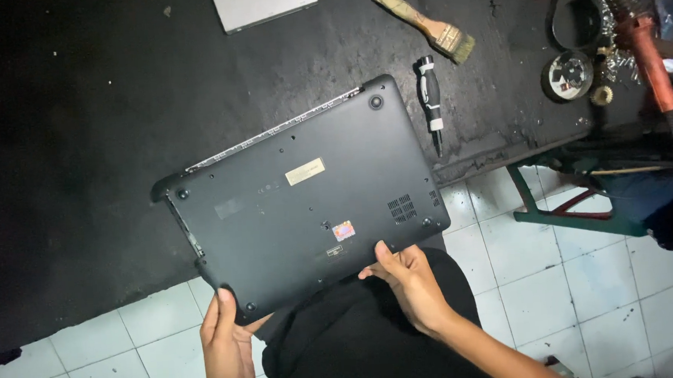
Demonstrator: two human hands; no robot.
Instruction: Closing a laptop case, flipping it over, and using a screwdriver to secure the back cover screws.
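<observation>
A black laptop (299,202) lies upside down, its bottom cover up, hanging partly over the near edge of the black table (70,148). My left hand (226,349) grips its near left corner, thumb on top. My right hand (405,277) holds the near edge toward the right, thumb pressed on the cover. The cover shows rubber feet, screw holes, vent slots, a pale label and a small coloured sticker. A strip along the far edge looks pale, as if the seam is exposed.
A black screwdriver (430,102) lies just right of the laptop. A paintbrush (428,26) rests farther back. A grey flat device (264,5) sits at the top edge. A round tin of parts (568,77) and a red-handled tool (653,65) crowd the right. White floor tiles (582,276) lie below.
</observation>
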